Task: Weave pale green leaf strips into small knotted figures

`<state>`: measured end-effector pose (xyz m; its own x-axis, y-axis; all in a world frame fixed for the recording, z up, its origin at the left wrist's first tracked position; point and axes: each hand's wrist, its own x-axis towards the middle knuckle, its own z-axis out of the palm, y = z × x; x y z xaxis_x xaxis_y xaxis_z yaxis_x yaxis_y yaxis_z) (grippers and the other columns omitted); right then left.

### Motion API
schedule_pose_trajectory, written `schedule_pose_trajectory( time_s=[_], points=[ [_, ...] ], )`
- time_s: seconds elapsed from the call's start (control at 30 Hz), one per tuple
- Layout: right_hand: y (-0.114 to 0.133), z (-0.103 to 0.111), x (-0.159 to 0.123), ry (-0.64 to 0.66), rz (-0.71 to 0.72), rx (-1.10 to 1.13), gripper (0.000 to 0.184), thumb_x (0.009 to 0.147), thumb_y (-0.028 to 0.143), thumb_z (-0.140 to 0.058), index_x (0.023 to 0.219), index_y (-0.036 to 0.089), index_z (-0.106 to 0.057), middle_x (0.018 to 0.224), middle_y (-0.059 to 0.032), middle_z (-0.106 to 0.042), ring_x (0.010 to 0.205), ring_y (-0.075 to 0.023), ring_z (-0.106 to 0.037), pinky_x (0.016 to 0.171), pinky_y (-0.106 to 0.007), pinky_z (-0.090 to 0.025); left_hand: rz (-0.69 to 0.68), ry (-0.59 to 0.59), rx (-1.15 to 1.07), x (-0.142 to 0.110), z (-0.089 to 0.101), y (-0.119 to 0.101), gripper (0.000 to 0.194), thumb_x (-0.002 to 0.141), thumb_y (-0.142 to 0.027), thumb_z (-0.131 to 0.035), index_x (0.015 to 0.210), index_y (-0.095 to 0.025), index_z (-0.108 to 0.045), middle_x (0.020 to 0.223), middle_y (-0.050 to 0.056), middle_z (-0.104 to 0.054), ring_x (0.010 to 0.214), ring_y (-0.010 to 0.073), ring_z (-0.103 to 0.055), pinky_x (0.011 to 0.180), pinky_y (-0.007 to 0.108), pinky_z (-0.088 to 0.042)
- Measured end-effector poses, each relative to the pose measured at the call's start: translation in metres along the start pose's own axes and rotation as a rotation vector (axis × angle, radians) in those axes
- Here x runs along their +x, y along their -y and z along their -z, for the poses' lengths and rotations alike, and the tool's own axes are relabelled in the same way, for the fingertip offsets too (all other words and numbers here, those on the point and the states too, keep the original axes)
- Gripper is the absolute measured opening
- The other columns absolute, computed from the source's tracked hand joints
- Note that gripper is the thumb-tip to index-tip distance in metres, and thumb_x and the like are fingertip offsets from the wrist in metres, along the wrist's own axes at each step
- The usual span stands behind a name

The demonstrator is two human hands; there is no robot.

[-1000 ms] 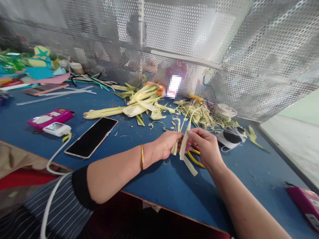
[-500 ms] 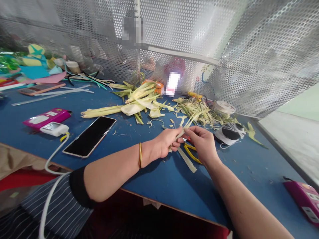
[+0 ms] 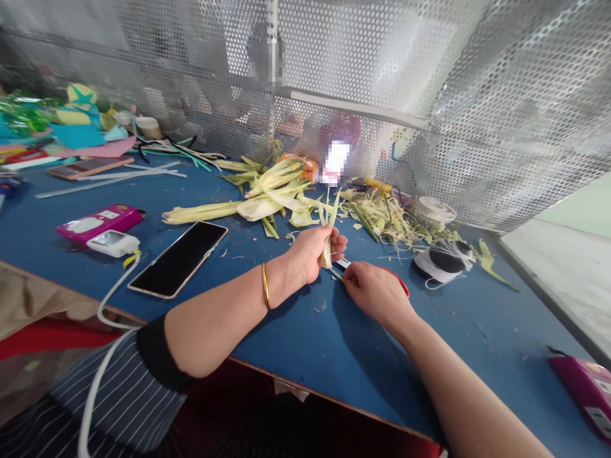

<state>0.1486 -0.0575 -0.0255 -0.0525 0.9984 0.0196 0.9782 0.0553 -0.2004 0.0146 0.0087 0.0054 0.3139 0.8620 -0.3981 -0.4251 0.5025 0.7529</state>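
Observation:
My left hand (image 3: 317,251) is closed around a small bundle of pale corn husk (image 3: 326,254), its split ends sticking up above the fingers. A narrow husk strip (image 3: 336,275) runs from beneath that bundle to my right hand (image 3: 377,289), whose fingers are pinched at its end. Partly under the right hand lies a cutting tool; its metal tip (image 3: 343,261) and red handle (image 3: 401,281) show, and the rest is covered.
Whole corn husks (image 3: 272,194) and a heap of shredded husk (image 3: 382,213) lie behind the hands. A spool of white thread (image 3: 439,262) stands right. Leftward are a phone (image 3: 179,259) and a purple device (image 3: 102,224) with a white cable. Perforated metal panels (image 3: 353,57) rise behind.
My right hand has left the husk at the left hand and moved down toward me, over the cutting tool. The left hand's bundle now points more upright. The view has shifted slightly.

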Motion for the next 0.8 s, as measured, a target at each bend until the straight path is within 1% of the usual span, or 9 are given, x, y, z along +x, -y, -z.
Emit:
schedule_pose_trajectory(
  time_s=[0.1,0.17,0.23,0.3,0.37,0.5,0.63,0.73,0.8],
  points=[
    [-0.009,0.001,0.005,-0.06,-0.085,0.225,0.011,0.08,0.016,-0.054,0.076,0.02,-0.063,0.072,-0.0023,-0.067,0.065,-0.0165,-0.057,0.057,-0.027,-0.03,-0.002,0.019,-0.002,-0.001,0.0,0.001,0.025,0.099,-0.019,-0.045,0.076,-0.015,-0.054,0.064,0.001,-0.061,0.053,0.0095,-0.057,0.057,0.025,-0.049],
    [-0.014,0.002,0.008,-0.141,-0.166,0.511,0.008,0.077,0.021,-0.057,0.071,0.021,-0.062,0.06,0.0004,-0.062,0.058,-0.0149,-0.053,0.056,-0.026,-0.033,-0.019,0.027,0.006,-0.001,-0.001,0.002,0.026,0.099,-0.018,-0.044,0.076,-0.014,-0.055,0.065,0.002,-0.062,0.054,0.01,-0.058,0.059,0.026,-0.05],
    [-0.016,0.005,0.011,-0.216,-0.228,0.869,0.013,0.076,0.03,-0.061,0.068,0.02,-0.06,0.054,0.003,-0.056,0.052,-0.0128,-0.05,0.054,-0.026,-0.035,-0.041,0.031,0.023,-0.001,-0.001,0.005,0.025,0.098,-0.017,-0.044,0.077,-0.014,-0.055,0.066,0.002,-0.063,0.055,0.0108,-0.059,0.061,0.027,-0.051],
    [-0.014,0.008,0.012,-0.278,-0.254,1.168,0.02,0.072,0.037,-0.067,0.067,0.019,-0.06,0.055,0.0037,-0.055,0.049,-0.0107,-0.049,0.052,-0.025,-0.037,-0.042,0.046,0.056,-0.001,-0.001,0.009,0.025,0.098,-0.016,-0.044,0.076,-0.014,-0.055,0.067,0.004,-0.064,0.057,0.0121,-0.061,0.064,0.029,-0.053],
    [-0.01,0.009,0.011,-0.331,-0.238,1.309,0.023,0.068,0.038,-0.071,0.068,0.018,-0.061,0.058,0.0029,-0.058,0.049,-0.0092,-0.049,0.051,-0.024,-0.038,0.001,0.086,0.116,-0.001,-0.002,0.014,0.026,0.097,-0.016,-0.043,0.074,-0.015,-0.054,0.067,0.005,-0.064,0.057,0.0134,-0.062,0.064,0.03,-0.053],
    [-0.004,0.007,0.01,-0.414,-0.198,1.286,0.022,0.07,0.037,-0.072,0.07,0.017,-0.062,0.057,0.0035,-0.058,0.047,-0.0077,-0.046,0.048,-0.023,-0.037,0.114,0.166,0.237,-0.005,-0.003,0.023,0.023,0.096,-0.016,-0.043,0.077,-0.015,-0.056,0.067,0.005,-0.065,0.055,0.0144,-0.063,0.064,0.032,-0.054],
    [-0.006,0.005,0.011,-0.466,-0.19,1.181,0.02,0.072,0.036,-0.07,0.071,0.017,-0.062,0.061,0.0035,-0.06,0.046,-0.0068,-0.043,0.045,-0.023,-0.033,0.162,0.238,0.328,-0.009,-0.006,0.027,0.026,0.098,-0.019,-0.04,0.083,-0.013,-0.061,0.07,0.005,-0.065,0.052,0.0137,-0.061,0.061,0.032,-0.053],
    [-0.008,0.004,0.011,-0.465,-0.189,1.137,0.02,0.073,0.036,-0.069,0.072,0.017,-0.063,0.062,0.0027,-0.062,0.046,-0.0073,-0.043,0.045,-0.023,-0.033,0.175,0.238,0.367,-0.01,-0.005,0.029,0.023,0.096,-0.019,-0.044,0.08,-0.014,-0.06,0.065,0.002,-0.061,0.048,0.0102,-0.055,0.055,0.027,-0.048],
    [-0.008,0.004,0.011,-0.461,-0.194,1.129,0.02,0.073,0.037,-0.069,0.073,0.018,-0.063,0.061,0.0027,-0.062,0.045,-0.0075,-0.043,0.045,-0.024,-0.032,0.165,0.244,0.363,-0.008,-0.004,0.029,0.022,0.095,-0.02,-0.047,0.077,-0.015,-0.057,0.059,-0.001,-0.055,0.044,0.0071,-0.047,0.049,0.022,-0.04]
  ],
)
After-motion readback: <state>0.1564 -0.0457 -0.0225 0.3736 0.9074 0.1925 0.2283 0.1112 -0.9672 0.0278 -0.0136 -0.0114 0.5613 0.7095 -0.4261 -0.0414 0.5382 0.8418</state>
